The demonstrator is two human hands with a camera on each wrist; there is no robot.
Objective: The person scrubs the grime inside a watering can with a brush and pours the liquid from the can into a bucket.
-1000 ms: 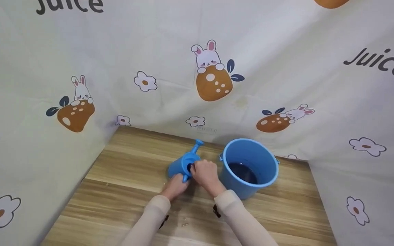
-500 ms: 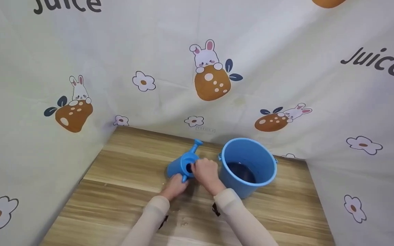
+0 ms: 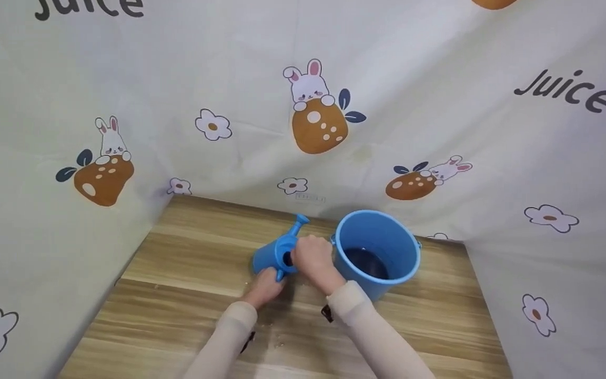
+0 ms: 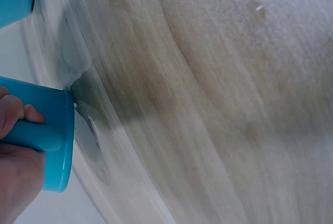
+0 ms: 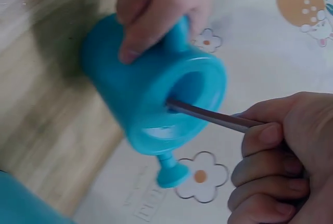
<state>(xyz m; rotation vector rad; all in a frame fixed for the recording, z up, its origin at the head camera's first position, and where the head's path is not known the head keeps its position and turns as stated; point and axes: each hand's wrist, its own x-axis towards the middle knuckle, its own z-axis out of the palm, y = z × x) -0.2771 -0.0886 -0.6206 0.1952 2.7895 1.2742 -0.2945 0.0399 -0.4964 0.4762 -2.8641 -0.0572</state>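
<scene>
A blue watering can stands on the wood-patterned surface, its spout pointing away toward the back. My left hand grips the can's handle, with fingers curled round it in the left wrist view. Above the can's opening, my right hand holds a thin, dark, stick-like handle. The stick slants down through the opening, and its lower end is hidden inside the can. In the right wrist view the fingers of the right hand are curled round the stick's upper part.
A larger blue bucket with a dark-looking bottom stands just right of the can. Small water drops and a wet patch lie on the surface. Printed cloth hangs behind and at both sides.
The head view has turned slightly, so the scene sits a little farther left. My right hand has risen slightly over the can; my left hand keeps its hold on the handle.
</scene>
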